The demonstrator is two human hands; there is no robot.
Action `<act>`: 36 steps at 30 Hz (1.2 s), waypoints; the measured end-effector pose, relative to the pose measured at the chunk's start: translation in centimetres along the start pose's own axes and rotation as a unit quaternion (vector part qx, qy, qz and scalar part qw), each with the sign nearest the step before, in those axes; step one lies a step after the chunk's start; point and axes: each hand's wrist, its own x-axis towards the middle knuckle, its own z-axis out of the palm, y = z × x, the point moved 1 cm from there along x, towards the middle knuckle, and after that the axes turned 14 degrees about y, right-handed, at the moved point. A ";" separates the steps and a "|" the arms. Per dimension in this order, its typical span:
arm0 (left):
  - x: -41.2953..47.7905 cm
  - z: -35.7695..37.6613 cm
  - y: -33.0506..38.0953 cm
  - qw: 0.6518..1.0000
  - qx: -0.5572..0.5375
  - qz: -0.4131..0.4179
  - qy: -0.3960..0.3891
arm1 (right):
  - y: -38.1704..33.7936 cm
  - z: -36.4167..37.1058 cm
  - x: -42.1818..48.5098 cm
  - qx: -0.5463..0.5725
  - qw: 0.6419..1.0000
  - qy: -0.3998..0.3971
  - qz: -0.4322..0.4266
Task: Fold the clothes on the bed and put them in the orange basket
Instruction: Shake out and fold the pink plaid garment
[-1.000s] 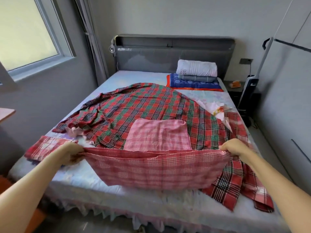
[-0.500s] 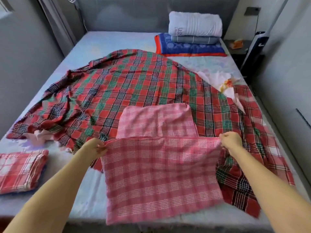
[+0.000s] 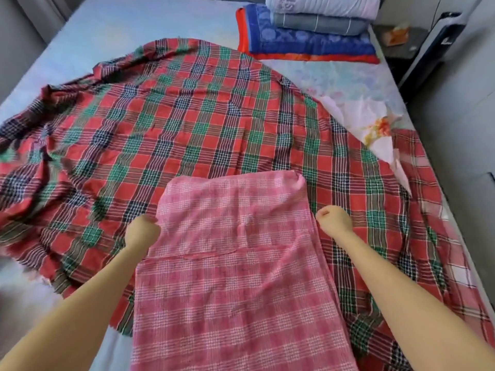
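Note:
A pink checked cloth (image 3: 235, 285) lies lengthwise on the bed, on top of a large red and green plaid cloth (image 3: 187, 124). A layer edge crosses the pink cloth about halfway down. My left hand (image 3: 142, 232) is curled at the pink cloth's left edge and grips it. At the right edge my right hand (image 3: 334, 219) is curled against the fabric in the same way, its fingertips hidden. Both hands sit low on the plaid cloth. The orange basket is out of view.
A white and a grey folded towel lie stacked on a blue and orange blanket (image 3: 316, 41) at the head of the bed. A white floral cloth (image 3: 375, 129) lies at the right edge. A nightstand (image 3: 401, 38) and a dark appliance (image 3: 439, 46) stand beside the bed.
Both hands carried the pink cloth's edge forward and laid it over the folded pink part. The hands came closer together. The view tilted down toward the bed.

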 end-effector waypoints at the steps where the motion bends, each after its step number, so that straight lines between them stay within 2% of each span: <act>1: 0.8 0.8 1.0 1.000 0.008 0.025 0.003 | -0.4 0.5 1.3 0.002 1.000 -0.001 0.001; 6: 6.4 6.3 5.8 0.992 0.051 0.112 0.027 | -2.2 5.2 9.3 0.005 1.000 -0.003 0.019; 11: 13.4 11.1 6.7 0.976 0.129 0.162 0.065 | -3.7 10.6 16.2 -0.009 0.999 0.027 0.022; 14: 16.4 12.8 6.8 0.945 0.202 0.257 0.020 | -4.6 12.9 19.3 0.003 1.000 0.021 0.003; 16: 17.8 13.3 6.7 0.933 0.229 0.276 -0.004 | -5.1 13.5 20.2 -0.012 1.000 0.001 0.001; 18: 18.7 12.8 6.6 0.930 0.220 0.294 0.012 | -5.3 13.3 20.2 0.038 0.999 0.007 0.010; 20: 18.7 11.7 6.3 0.927 0.151 0.342 0.033 | -5.3 12.3 19.4 0.108 0.994 0.017 0.008; 22: 17.5 9.8 5.7 0.907 0.105 0.404 0.056 | -5.1 10.4 17.8 0.161 0.987 0.006 -0.013; 24: 15.8 7.4 5.1 0.901 0.071 0.427 0.039 | -4.7 7.2 15.3 0.197 0.975 -0.074 -0.066; 26: 14.3 5.4 3.9 0.916 0.067 0.392 -0.063 | -3.7 4.7 13.3 0.143 0.949 -0.244 -0.138; 28: 13.1 4.3 2.0 0.899 0.158 0.371 -0.170 | -2.4 3.6 11.5 0.011 0.887 -0.417 -0.197; 30: 12.4 4.1 0.5 0.856 0.287 0.352 -0.248 | -0.9 3.8 10.6 -0.098 0.831 -0.501 -0.222; 31: 12.3 4.5 -0.1 0.843 0.321 0.339 -0.268 | -0.5 4.1 10.6 -0.127 0.819 -0.513 -0.223; 32: 12.3 4.9 -0.5 0.843 0.331 0.317 -0.281 | -0.3 4.4 10.8 -0.136 0.820 -0.511 -0.219; 33: 12.3 5.3 -0.4 0.862 0.311 0.291 -0.273 | -0.5 4.9 11.3 -0.119 0.846 -0.476 -0.208; 34: 12.5 5.8 -0.1 0.889 0.285 0.259 -0.248 | -0.7 5.7 12.1 -0.088 0.892 -0.402 -0.189; 35: 12.7 6.3 0.4 0.916 0.257 0.234 -0.200 | -1.0 6.5 13.1 -0.061 0.938 -0.301 -0.161; 36: 12.9 6.9 1.1 0.936 0.234 0.224 -0.134 | -1.6 7.6 14.1 -0.045 0.969 -0.202 -0.132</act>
